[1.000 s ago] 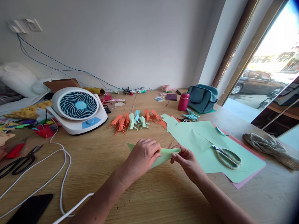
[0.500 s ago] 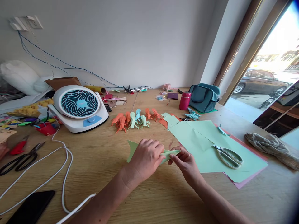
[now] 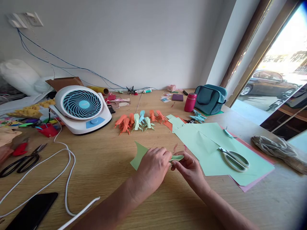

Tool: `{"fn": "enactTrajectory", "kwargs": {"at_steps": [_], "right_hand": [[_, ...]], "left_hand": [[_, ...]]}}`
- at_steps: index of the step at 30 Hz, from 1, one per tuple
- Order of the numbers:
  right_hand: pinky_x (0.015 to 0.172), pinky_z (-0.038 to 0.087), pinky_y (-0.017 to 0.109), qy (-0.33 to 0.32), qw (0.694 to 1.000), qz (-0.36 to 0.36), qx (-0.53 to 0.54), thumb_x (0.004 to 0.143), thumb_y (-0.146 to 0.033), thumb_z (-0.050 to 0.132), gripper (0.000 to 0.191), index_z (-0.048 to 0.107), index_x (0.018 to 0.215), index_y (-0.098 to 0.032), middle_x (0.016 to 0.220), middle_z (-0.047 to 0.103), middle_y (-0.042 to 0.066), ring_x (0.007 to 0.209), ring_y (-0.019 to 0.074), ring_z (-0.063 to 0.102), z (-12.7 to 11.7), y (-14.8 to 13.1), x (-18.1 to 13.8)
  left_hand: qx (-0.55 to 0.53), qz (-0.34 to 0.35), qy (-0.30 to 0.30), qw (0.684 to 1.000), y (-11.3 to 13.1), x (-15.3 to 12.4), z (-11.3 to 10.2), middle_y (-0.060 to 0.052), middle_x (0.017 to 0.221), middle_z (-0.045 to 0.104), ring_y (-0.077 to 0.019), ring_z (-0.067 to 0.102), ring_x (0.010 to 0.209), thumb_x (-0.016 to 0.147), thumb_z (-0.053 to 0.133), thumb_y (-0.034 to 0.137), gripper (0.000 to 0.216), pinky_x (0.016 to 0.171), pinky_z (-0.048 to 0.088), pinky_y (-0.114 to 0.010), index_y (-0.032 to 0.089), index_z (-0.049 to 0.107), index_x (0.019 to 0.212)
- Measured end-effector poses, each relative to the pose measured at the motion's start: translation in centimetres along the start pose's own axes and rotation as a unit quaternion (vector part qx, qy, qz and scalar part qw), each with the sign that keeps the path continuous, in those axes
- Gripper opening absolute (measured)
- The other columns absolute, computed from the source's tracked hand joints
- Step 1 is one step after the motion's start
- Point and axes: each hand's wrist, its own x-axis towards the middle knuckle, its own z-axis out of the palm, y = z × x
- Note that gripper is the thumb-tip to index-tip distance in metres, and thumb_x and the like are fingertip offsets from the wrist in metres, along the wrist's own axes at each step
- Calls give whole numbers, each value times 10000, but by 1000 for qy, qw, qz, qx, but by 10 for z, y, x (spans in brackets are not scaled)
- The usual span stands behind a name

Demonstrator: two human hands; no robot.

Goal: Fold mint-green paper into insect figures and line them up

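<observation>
A folded piece of light green paper (image 3: 139, 155) is held between both hands above the table. My left hand (image 3: 155, 166) wraps over its middle, hiding much of the paper, and the wide end fans out to the left. At the narrow right end, my right hand (image 3: 188, 166) pinches the paper between thumb and fingers. Just beyond the hands stands a row of folded paper figures in orange, green and blue, among them a pale green one (image 3: 136, 122). To the right, white-handled scissors (image 3: 235, 160) lie on large green paper sheets (image 3: 213, 166).
At left stand a white fan (image 3: 81, 108) and a red cup (image 3: 48, 130), with black scissors (image 3: 24, 163), a white cable (image 3: 68, 179) and a phone (image 3: 32, 210) nearer. A pink bottle (image 3: 190, 102) and teal bag (image 3: 211, 99) stand behind. Part of another person's hand (image 3: 5, 153) shows at the left edge.
My left hand has shifted slightly right along the green paper, closer to my right hand. More of the wide left end shows, and the right end looks more tightly rolled.
</observation>
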Motion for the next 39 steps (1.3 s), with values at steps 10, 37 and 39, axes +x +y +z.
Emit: {"fn": "enactTrajectory", "kwargs": {"at_steps": [10, 37, 39], "right_hand": [[707, 534, 296, -15, 999, -24, 34, 877, -386, 712, 187, 700, 974, -226, 761, 685, 9, 688, 151, 644, -2, -12, 5], [705, 502, 278, 28, 995, -22, 92, 862, -342, 739, 120, 687, 910, -245, 751, 642, -20, 676, 126, 602, -4, -8, 6], [694, 505, 280, 34, 995, -21, 92, 853, -347, 748, 134, 682, 901, -241, 754, 640, -19, 671, 129, 602, -4, -8, 6]], "left_hand": [[-72, 0, 57, 996, -14, 4, 9, 24, 839, 614, -171, 581, 791, 889, 610, 119, 143, 703, 386, -306, 201, 517, 816], [-81, 22, 113, 990, -14, 4, 14, 39, 741, 587, -131, 548, 689, 892, 639, 168, 172, 630, 357, -260, 193, 518, 773], [-81, 24, 115, 990, -13, 4, 14, 41, 737, 589, -130, 551, 687, 894, 636, 168, 163, 627, 360, -259, 194, 523, 779]]}}
